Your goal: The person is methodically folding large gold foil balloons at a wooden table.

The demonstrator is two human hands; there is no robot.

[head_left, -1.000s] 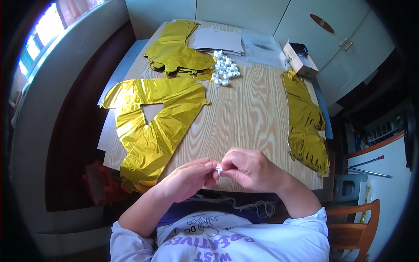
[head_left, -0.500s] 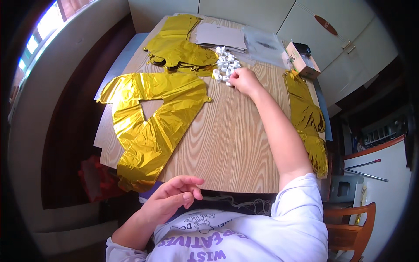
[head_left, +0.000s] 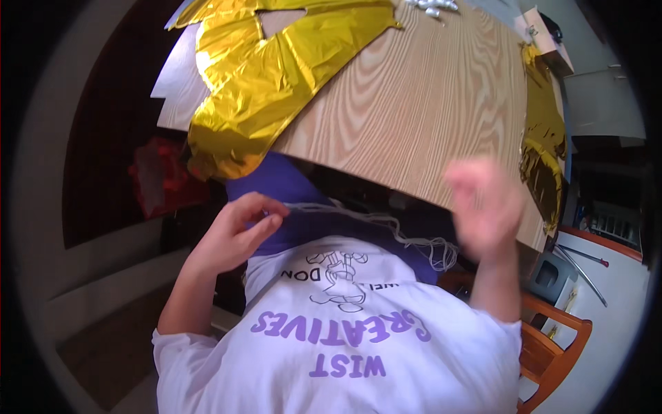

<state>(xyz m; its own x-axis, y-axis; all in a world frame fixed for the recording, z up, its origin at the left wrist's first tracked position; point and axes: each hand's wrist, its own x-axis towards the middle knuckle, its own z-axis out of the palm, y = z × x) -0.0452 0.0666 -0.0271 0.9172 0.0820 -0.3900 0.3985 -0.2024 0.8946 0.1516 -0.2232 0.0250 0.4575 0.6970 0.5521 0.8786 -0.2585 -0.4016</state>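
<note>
Fingers (head_left: 265,219) of the left hand (head_left: 234,234) are pinching one end of a pale string (head_left: 358,219), which is running rightwards across the lap below the surface (head_left: 414,103) edge and ending in a loose tangle. Right hand (head_left: 483,207) is blurring in mid-air; whether its fingers are gripping cannot be told. Gold foil (head_left: 276,76) is overhanging the surface's near-left edge, and a small box (head_left: 545,31) is sitting far right

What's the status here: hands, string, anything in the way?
Left hand pinching white string at the lap. Right hand raised, blurred, grip unclear. String loops bunched near the right hand. Gold foil balloon overhangs the table edge above.
</note>
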